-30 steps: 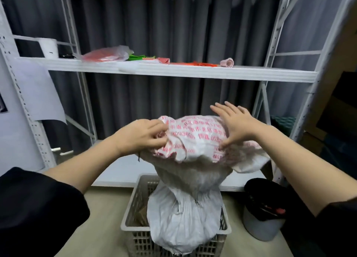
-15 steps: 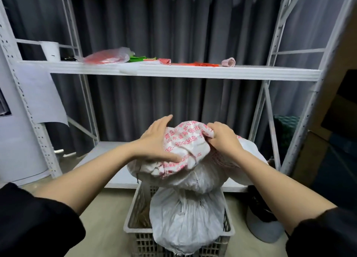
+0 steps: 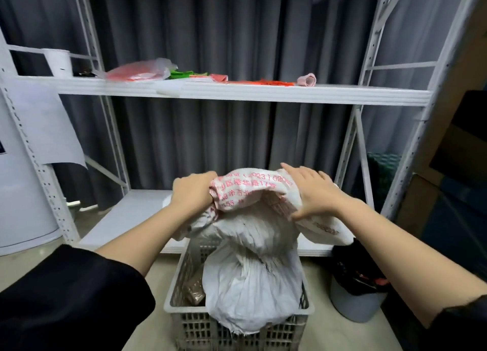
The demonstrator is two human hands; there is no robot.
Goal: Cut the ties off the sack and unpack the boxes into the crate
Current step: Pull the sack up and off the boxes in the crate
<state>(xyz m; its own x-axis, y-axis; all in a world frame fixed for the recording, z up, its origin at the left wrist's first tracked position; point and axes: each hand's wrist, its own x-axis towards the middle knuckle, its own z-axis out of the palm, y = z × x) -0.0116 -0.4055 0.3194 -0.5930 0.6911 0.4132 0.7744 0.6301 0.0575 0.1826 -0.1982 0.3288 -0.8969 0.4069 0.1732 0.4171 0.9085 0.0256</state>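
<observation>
Crate: I see the pale slatted crate (image 3: 238, 324) on the floor at near centre, just in front of the lower shelf (image 3: 126, 218) of the white rack.
In the crate: the lower end of the white woven sack (image 3: 253, 284) sits inside it and fills most of the opening; at the left side a brown box (image 3: 195, 288) shows between the sack and the crate wall. I cannot tell how many boxes lie in there.
Sack axis: its long axis runs upright, bottom end down in the crate, the red-printed end up between the hands. The cloth is cinched to a narrow waist about halfway up and bulges out again above it.
Sack top: the printed end is folded over towards me and droops to the right.
Left hand: my left hand (image 3: 193, 193) is curled round a bunch of printed cloth at the sack's upper left, gripping it.
Right hand: my right hand (image 3: 315, 192) lies on the upper right of the sack with fingers straight and spread, the thumb tucked under the fold.
Bin: a grey bin (image 3: 353, 302) with a black liner stands on the floor just right of the crate; small red bits show inside it.
Upper shelf: the upper shelf (image 3: 263, 93) carries a clear bag of red stuff (image 3: 139, 71), green and orange scraps, and a pink roll (image 3: 307, 79).
</observation>
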